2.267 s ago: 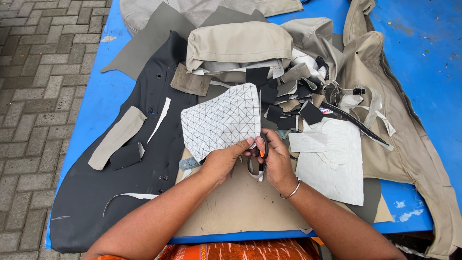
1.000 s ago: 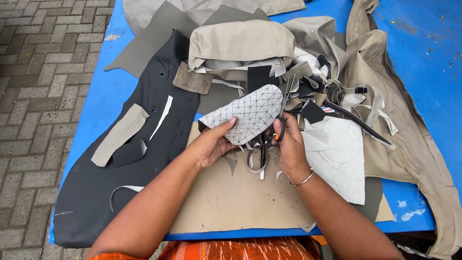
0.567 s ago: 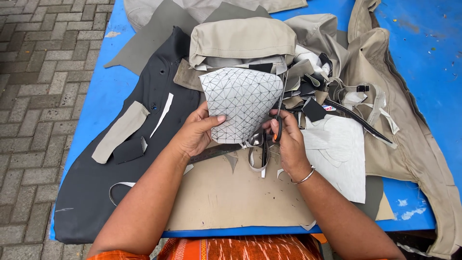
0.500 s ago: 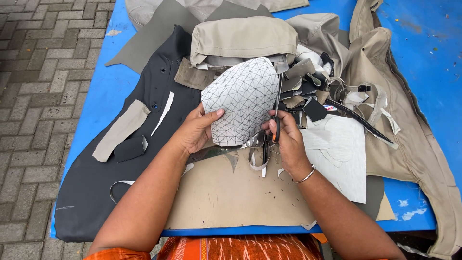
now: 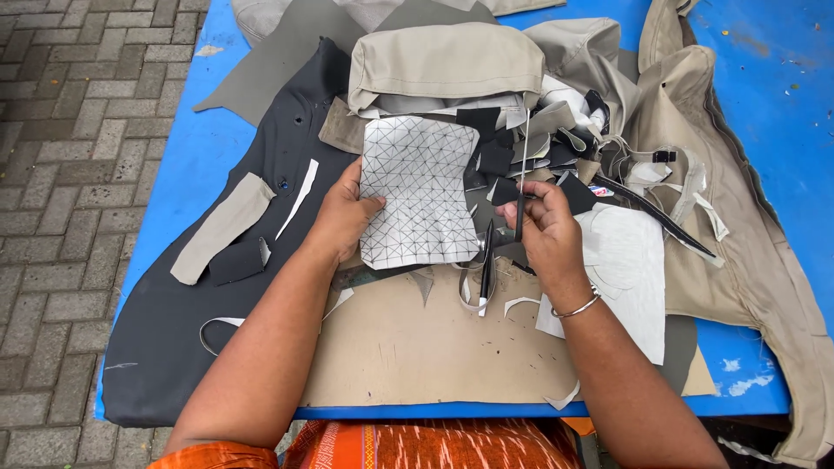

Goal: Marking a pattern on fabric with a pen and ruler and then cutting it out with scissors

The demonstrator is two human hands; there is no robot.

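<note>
Fingers: left hand (image 5: 343,217) grips white grid-stitched patch (image 5: 419,193) | right hand (image 5: 543,230) pinches thin strip (image 5: 524,161) | patch upright, curved edges

Soft, even daylight falls across the blue table (image 5: 756,130), bright with no glare. Shadows beneath the fabric pieces on the table are faint and short. Focus is sharp throughout; lines bow slightly toward the table's far corners.
</note>
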